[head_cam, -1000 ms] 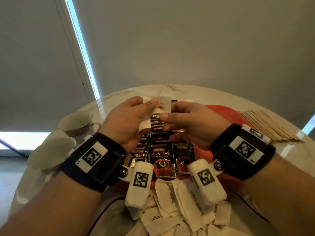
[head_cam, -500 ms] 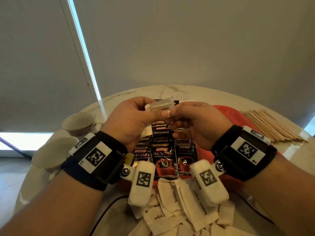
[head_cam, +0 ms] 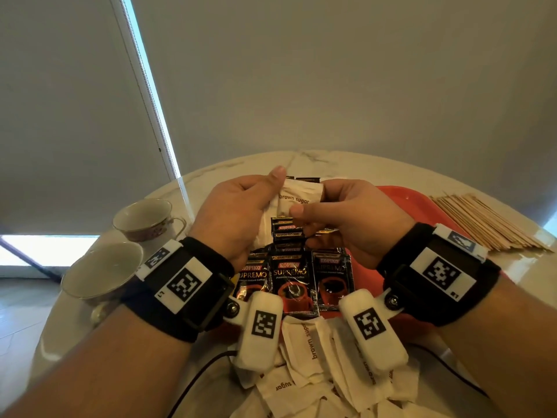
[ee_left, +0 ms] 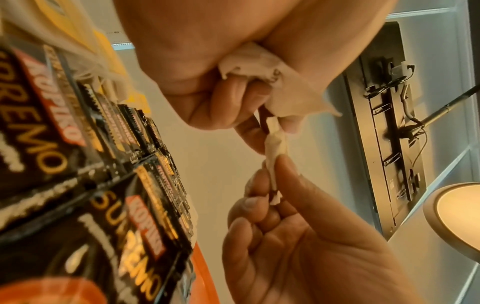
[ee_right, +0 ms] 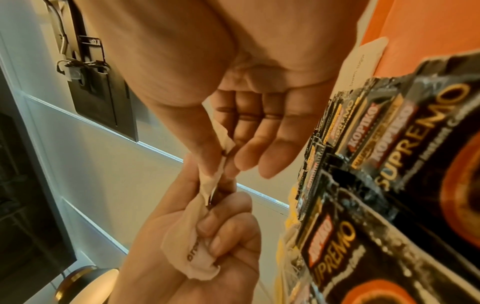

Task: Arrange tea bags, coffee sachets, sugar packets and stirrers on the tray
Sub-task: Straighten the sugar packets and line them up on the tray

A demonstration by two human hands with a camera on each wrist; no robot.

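Both hands are up over the middle of the tray, sharing one white paper brown sugar packet [head_cam: 297,198]. The left hand [head_cam: 238,212] is bunching a crumpled wad of packet paper in its curled fingers, and the right hand [head_cam: 349,218] is pinching the packet's other end between thumb and fingertip [ee_right: 210,164], other fingers loose. So the packet is hanging in the air between the two grips, long axis running left to right, flat face toward the head camera.

Straight below it the black Kopiko coffee sachets [head_cam: 291,279] are lying in overlapping rows on the orange plastic tray [head_cam: 404,196]. Bare tray is showing off to the right and far side, so I'd guess that's where the sugar needs to go, which makes the right hand the nearer one. The sachet rows are the thing to avoid bumping on the way down.

More loose white sugar packets [head_cam: 310,357] are piled at the near edge, wooden stirrers [head_cam: 488,224] are fanned on the pale marble table [head_cam: 331,164] to the right, and two white teacups [head_cam: 144,218] are sitting on the left.
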